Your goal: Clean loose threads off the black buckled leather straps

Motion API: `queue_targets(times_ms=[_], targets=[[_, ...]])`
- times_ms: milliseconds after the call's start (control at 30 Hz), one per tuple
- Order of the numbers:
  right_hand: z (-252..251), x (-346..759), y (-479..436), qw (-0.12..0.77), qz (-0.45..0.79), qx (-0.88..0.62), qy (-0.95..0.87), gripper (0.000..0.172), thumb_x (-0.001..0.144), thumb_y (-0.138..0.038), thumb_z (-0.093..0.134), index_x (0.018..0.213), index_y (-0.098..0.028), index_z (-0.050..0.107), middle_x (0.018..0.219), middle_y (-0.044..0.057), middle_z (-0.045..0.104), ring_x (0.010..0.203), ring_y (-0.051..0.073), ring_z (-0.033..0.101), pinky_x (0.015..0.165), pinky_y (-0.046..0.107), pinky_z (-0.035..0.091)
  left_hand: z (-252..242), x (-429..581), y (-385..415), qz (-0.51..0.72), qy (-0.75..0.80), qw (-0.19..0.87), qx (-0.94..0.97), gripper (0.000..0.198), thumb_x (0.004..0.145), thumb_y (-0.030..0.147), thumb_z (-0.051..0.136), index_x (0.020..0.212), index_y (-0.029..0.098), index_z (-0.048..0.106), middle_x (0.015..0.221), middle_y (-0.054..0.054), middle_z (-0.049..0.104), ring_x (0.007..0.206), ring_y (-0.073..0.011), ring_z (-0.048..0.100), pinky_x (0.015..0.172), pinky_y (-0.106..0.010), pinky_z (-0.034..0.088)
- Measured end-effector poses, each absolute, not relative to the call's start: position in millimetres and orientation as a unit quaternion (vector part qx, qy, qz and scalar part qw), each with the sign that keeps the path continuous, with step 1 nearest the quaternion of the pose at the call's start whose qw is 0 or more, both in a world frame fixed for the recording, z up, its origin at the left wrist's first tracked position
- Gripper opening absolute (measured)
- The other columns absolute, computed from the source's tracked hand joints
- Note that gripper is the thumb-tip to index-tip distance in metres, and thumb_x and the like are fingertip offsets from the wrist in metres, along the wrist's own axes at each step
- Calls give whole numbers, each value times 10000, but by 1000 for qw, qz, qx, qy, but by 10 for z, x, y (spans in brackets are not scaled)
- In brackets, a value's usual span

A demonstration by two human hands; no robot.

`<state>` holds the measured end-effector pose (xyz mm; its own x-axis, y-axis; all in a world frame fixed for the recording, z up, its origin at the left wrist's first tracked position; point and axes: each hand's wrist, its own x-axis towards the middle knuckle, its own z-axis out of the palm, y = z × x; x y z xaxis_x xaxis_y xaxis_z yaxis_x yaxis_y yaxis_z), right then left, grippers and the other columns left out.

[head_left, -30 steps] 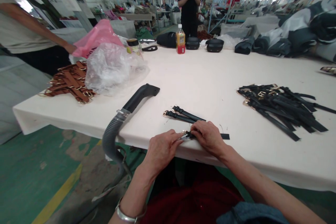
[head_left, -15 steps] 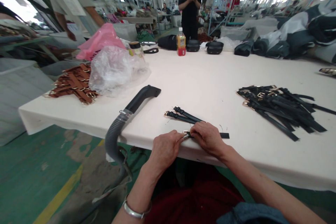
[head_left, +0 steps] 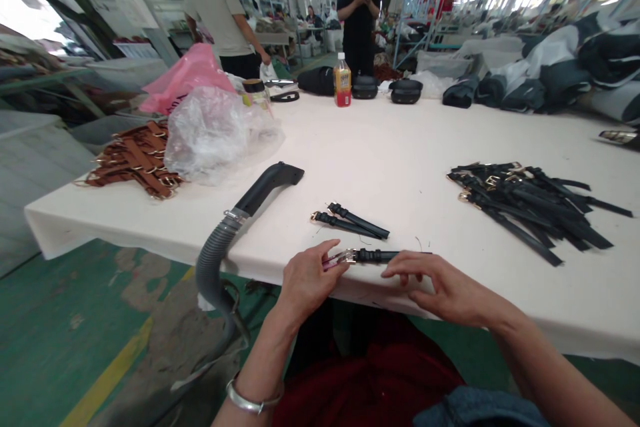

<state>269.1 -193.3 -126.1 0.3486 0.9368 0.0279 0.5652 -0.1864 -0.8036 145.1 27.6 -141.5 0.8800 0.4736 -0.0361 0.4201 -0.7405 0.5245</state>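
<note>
A black strap with a metal buckle (head_left: 375, 255) lies along the table's near edge. My left hand (head_left: 309, 278) is closed round a small metal tool with a pinkish handle (head_left: 336, 260), whose tip is at the buckle. Over the strap's right part, my right hand (head_left: 435, 283) has its fingers apart and holds nothing; whether its fingertips touch the strap I cannot tell. Just beyond, two more black buckled straps (head_left: 353, 221) lie side by side. A large pile of black straps (head_left: 533, 207) is to the right.
A grey hose with a black nozzle (head_left: 260, 193) curves over the table's near edge on the left. Behind it are a clear plastic bag (head_left: 210, 137) and brown straps (head_left: 137, 160). A bottle (head_left: 343, 82) and black cases (head_left: 405, 91) stand far back. Two people stand beyond the table.
My right hand has let go near the buckle, moved right and opened, uncovering the strap. The tool in my left hand shows more. A person at the back left has moved right.
</note>
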Motion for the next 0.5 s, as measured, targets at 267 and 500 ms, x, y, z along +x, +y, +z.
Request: queue_targets(times_ms=[267,500], targets=[[-1606,2818,-1523,256,40,-836,-484,189,804,-264,649,989,-242,675,928,48,643,915,227,541,798,359,376,-1480,1659,141,72,194,223,953,143,756,282,608,886,245,656,840,-12,665,773,-190,602,659,-275,391],[-1640,2683,-1539,327,38,-843,-425,180,710,-110,604,858,-211,587,820,-10,630,763,164,555,682,271,381,-1625,1601,173,131,204,441,864,68,762,240,570,727,182,572,570,38,549,537,-120,522,515,-216,348]])
